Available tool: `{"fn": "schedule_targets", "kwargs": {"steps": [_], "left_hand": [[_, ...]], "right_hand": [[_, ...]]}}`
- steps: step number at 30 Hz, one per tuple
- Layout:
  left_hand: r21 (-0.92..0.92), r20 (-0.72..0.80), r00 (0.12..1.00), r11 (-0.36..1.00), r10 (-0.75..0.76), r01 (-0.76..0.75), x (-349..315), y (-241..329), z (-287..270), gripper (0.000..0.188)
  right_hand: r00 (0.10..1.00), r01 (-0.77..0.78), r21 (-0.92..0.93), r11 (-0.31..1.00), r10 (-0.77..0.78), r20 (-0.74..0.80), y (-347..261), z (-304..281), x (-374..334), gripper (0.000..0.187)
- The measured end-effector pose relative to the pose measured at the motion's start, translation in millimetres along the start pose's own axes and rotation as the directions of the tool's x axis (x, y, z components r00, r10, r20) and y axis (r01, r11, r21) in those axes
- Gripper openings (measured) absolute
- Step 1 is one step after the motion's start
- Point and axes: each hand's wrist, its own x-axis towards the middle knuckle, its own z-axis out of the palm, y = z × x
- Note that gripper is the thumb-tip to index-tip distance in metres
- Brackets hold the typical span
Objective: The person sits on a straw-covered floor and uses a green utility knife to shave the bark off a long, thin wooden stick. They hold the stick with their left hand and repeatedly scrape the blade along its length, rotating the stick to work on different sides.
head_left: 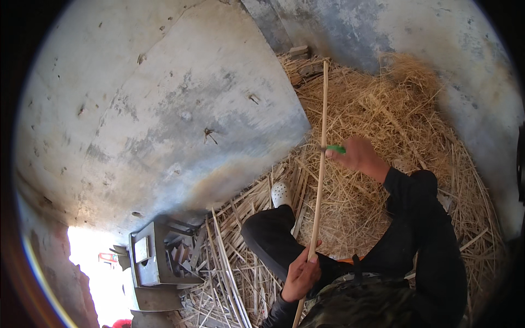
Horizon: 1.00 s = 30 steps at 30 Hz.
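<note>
A long, pale bamboo strip (319, 191) runs from my lap toward the far wall. My left hand (302, 273) is closed around its near part, beside my thigh. Farther along, my right hand (358, 157) grips a green-handled knife (336, 148). The knife's short dark end meets the strip from its right side; its exact shape is too small and blurred to make out. Between my bent legs and around the strip lies a thick heap of curly shavings (372, 115).
Split bamboo pieces (223, 268) cover the floor on the left. A grey box-like cabinet (150, 254) holding scraps stands near a bright opening. Stained plaster walls (164, 109) close in at left and right. A white perforated shoe (281, 194) is on my foot.
</note>
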Motion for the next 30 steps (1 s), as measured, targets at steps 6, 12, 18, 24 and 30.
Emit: {"fn": "schedule_targets", "kwargs": {"steps": [6, 12, 18, 24, 30], "left_hand": [[0.063, -0.002, 1.0, 0.998, -0.006, 0.006, -6, -2, -5, 0.049], [0.026, 0.006, 1.0, 0.999, 0.021, -0.021, -17, -5, -2, 0.047], [0.078, -0.017, 0.999, 0.997, -0.028, 0.03, -31, -6, 1, 0.049], [0.165, -0.022, 0.994, 0.98, -0.109, 0.111, -52, -1, 12, 0.05], [0.051, -0.054, 0.985, 0.985, -0.165, 0.168, -86, -16, 8, 0.052]], "right_hand": [[0.948, 0.27, -0.127, 0.955, -0.286, -0.14, -31, 37, -46, 0.081], [0.981, 0.195, 0.035, 0.98, -0.195, -0.002, -29, 14, -30, 0.078], [0.974, 0.214, -0.049, 0.976, -0.217, -0.072, 3, 11, -1, 0.078], [0.984, -0.035, -0.122, 0.992, 0.013, -0.179, 55, -37, 46, 0.078], [0.928, -0.328, -0.128, 0.936, 0.293, -0.231, 120, -68, 65, 0.074]]}}
